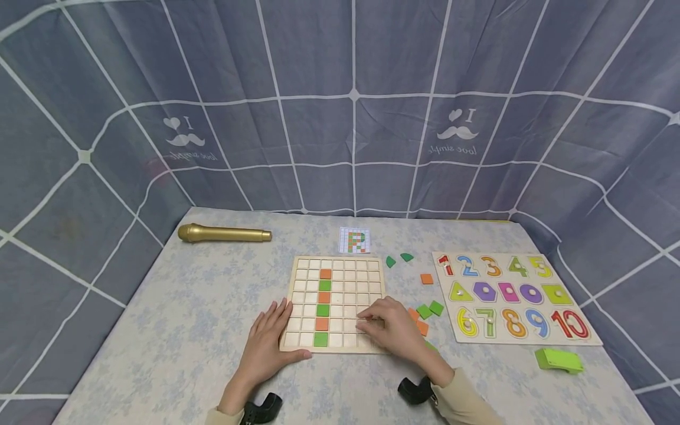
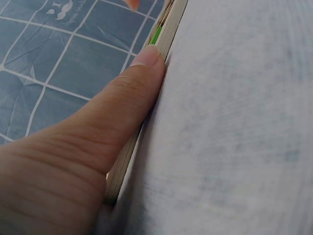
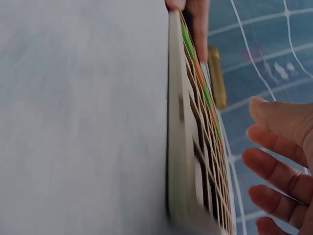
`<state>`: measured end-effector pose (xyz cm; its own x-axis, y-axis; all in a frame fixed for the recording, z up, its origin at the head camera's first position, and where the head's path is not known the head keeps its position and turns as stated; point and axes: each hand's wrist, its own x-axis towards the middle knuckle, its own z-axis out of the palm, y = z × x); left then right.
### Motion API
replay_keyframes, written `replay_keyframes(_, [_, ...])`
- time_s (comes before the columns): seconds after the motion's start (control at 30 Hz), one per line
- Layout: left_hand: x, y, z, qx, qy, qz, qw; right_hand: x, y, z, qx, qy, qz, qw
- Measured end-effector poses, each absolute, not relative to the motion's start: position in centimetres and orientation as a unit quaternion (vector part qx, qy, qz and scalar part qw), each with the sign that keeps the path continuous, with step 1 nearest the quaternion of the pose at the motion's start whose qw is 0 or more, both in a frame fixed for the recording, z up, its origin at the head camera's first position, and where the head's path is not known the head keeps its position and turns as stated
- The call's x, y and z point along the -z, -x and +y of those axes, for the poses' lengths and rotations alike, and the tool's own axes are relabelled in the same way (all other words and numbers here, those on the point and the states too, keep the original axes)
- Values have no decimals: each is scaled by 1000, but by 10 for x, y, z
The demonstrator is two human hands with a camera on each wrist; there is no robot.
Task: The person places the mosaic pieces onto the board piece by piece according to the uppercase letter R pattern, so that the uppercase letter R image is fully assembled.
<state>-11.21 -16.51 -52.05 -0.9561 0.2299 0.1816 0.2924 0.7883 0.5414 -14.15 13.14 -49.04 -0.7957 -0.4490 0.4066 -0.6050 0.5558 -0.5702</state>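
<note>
A wooden grid board (image 1: 337, 349) lies on the table with one column of alternating orange and green tiles (image 1: 324, 297). My left hand (image 1: 267, 349) rests spread along its left edge; in the left wrist view the thumb (image 2: 122, 98) lies straight against the board's near edge. Above the board's right part is my right hand (image 1: 395, 330), fingers bent. In the right wrist view the right hand's fingers (image 3: 269, 164) are loosely curved and apart, with nothing seen between them. A card (image 1: 354, 240) with a coloured letter-like grid pattern lies behind the board.
Loose green tiles (image 1: 436, 307) and orange tiles (image 1: 427, 279) lie right of the board, two green pieces (image 1: 406, 257) farther back. A number and shape puzzle (image 1: 496, 297) lies at the right, a green block (image 1: 559, 360) in front of it. A gold microphone (image 1: 225, 234) lies back left.
</note>
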Motion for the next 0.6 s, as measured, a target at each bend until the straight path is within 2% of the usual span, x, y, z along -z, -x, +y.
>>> replay_keyframes(0.27, [522,112,-165,295,143,-943,66,488,140,168,-350,-236,-895,145])
replay_keyframes(0.6, [523,112,-166,294,140,-944,47,490,136,197,-337,-214,-908,128])
